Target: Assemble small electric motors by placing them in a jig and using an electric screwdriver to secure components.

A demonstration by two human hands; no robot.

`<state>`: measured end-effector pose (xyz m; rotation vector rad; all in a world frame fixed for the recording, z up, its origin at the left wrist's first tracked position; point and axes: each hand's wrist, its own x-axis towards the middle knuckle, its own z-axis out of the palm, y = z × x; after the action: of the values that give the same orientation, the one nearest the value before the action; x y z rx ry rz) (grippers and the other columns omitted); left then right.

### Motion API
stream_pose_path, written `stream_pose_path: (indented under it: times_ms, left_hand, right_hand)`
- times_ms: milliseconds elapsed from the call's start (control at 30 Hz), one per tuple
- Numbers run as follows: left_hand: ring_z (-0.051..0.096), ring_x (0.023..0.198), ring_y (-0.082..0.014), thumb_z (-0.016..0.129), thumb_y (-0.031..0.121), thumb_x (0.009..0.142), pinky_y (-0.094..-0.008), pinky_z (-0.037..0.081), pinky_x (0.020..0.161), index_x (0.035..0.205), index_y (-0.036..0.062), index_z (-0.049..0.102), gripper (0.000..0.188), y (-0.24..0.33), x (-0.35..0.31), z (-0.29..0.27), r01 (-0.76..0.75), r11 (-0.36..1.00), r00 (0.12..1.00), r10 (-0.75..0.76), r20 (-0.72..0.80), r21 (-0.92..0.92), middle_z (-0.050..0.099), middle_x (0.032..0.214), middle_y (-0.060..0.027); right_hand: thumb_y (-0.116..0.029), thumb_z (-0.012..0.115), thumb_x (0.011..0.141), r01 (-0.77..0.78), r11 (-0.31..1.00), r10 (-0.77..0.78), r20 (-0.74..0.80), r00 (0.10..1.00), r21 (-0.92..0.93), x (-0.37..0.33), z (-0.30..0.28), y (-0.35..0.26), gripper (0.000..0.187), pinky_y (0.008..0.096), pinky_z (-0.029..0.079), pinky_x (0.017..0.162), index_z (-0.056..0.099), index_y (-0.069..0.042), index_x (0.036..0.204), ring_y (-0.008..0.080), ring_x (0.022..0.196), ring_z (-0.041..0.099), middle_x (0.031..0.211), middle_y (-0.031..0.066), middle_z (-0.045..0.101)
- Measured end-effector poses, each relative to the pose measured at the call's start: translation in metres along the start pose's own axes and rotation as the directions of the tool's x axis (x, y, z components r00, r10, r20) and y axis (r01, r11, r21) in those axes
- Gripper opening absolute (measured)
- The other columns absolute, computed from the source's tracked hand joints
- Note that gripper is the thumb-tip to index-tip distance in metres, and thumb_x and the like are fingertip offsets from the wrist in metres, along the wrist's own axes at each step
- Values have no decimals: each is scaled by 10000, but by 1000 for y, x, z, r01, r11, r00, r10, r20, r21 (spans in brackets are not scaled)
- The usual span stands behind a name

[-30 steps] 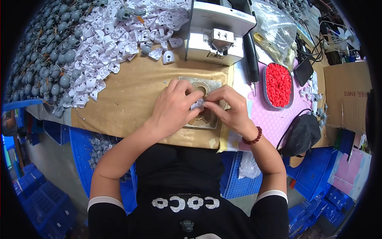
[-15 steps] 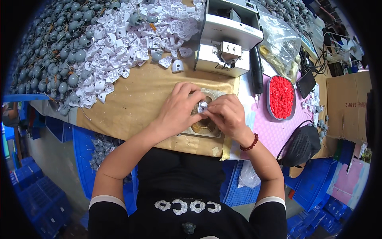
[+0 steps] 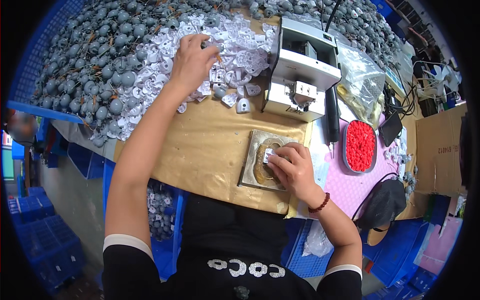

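Over the far pile, my left hand (image 3: 192, 62) has its fingers curled around a grey rounded part (image 3: 204, 45), which they mostly hide. Beneath and around that hand lie many small white plastic shells (image 3: 160, 67). My right hand (image 3: 296, 170) is closed on a white plastic shell (image 3: 269, 154), pinching its right side with thumb and fingers. The shell rests at a square metal fixture (image 3: 248, 170) with a round recess; the hand hides part of both. A dark red bead bracelet is on my right wrist.
A heap of grey ball-shaped parts (image 3: 107, 72) covers the far left. Beyond the fixture stands a grey-white bench machine (image 3: 305, 65); right of it are a black cylindrical tool (image 3: 332, 117), a tub of red pieces (image 3: 360, 147) and a black mesh bag (image 3: 382, 195).
My left hand has left the fixture and reached far left to the pile. My right hand stays at the fixture with the white shell. The view has shifted, so the bench appears lower.
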<state>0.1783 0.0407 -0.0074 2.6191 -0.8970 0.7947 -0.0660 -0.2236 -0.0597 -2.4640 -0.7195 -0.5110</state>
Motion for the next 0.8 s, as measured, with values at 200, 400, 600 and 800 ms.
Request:
stream_pose_path:
  times_ms: [200,400,600,800]
  left_hand:
    - [558,1086,-231,709,171,887,-358,450,943,986,73,708,140,24,12,-55,98,923,995,-87,46,-372,684,1052,-49]
    - [622,879,-98,687,89,911,-277,501,813,984,-1,674,117,76,-16,-80,418,599,887,-106,449,-683,693,930,-36]
    - [632,855,-94,676,96,925,-277,513,809,1038,-2,654,151,88,-37,-74,558,369,807,-33,590,-743,687,896,-18]
    - [530,1197,-302,649,59,880,-408,417,1033,1135,51,650,255,70,-64,-61,226,711,860,176,480,-666,618,1199,-134]
  right_hand:
    - [-35,797,753,-168,961,200,-129,971,220,5,-23,-2,384,388,509,798,659,-27,1111,306,953,606,1078,137,623]
    - [8,765,759,76,989,-37,-282,959,128,77,-53,-15,460,419,517,840,640,-30,1200,363,1024,604,1143,192,614]
    - [24,669,848,29,941,11,-116,993,338,126,-27,-14,393,368,530,806,604,-50,1229,309,957,649,1081,161,656]
    - [0,624,904,-316,682,323,116,939,659,113,-14,-8,254,311,533,680,665,-23,1154,188,733,683,876,137,712]
